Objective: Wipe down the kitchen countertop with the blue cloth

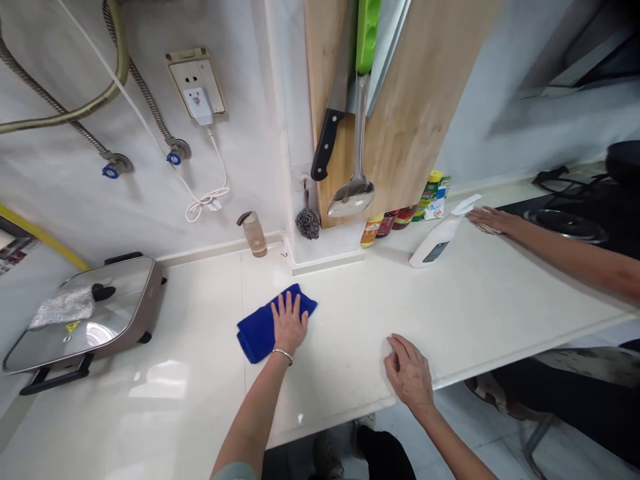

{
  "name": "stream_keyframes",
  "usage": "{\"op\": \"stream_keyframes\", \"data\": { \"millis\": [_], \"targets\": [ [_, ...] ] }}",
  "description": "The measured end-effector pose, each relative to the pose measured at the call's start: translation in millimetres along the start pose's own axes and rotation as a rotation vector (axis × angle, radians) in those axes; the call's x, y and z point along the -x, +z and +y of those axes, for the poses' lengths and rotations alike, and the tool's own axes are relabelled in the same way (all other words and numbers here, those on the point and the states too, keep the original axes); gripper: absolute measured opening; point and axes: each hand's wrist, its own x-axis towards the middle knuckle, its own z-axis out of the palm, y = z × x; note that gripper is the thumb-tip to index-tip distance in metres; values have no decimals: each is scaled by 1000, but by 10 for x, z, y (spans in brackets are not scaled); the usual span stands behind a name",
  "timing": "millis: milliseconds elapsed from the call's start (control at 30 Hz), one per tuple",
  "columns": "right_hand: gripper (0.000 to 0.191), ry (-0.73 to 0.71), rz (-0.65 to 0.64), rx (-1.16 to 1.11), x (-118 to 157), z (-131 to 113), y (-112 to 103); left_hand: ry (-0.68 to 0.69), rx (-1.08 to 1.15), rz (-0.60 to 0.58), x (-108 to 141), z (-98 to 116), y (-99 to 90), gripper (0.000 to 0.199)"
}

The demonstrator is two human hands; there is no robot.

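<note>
On the white table, a bit left of the middle, there's a folded blue cloth lying flat, and the person's left hand is right on top of it, palm down, fingers spread and not clamped on anything. The right hand is well apart from it, near the front edge, fingers loosely half-curled; from where I'm standing I can't tell if it's actually touching the surface. Just behind the cloth, by the wall, sits a little translucent brownish bottle, and a wire scrubber hangs next to it. Then there's a wooden board with a knife and a big steel spoon in front, seasoning jars lined up below. Further right, a white spray bottle stands on the table, and a co-worker's hand is pressing a pale cloth near the black stove. Way over left is a lidded electric pan.
</note>
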Motion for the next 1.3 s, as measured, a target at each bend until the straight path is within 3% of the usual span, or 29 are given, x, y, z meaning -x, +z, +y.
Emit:
{"op": "stream_keyframes", "data": {
  "millis": [167,300,533,767,900,1067,1167,1300],
  "targets": [
    [37,-22,13,18,-8,13,-7,196,100,-6,401,422,44,63],
    [37,-75,40,9,-20,35,-43,379,131,-50,882,400,-58,64],
    [37,-37,-5,-28,28,90,-54,513,131,-186,1706,-55,-459,64],
    [41,-112,21,-39,55,156,-40,417,68,-252,2136,-633,-783,59],
    [43,-99,15,-54,73,174,-31,332,-4,-257,2515,-942,-893,61],
    [43,-101,-8,-66,93,154,-35,406,-97,-268,3073,-1237,-1057,64],
    [44,-90,1,-76,98,136,-28,447,-156,-234,3227,-1333,-1087,65],
    [42,-68,30,-59,81,106,-13,417,-215,-162,3128,-1310,-1032,65]
  ]
}}
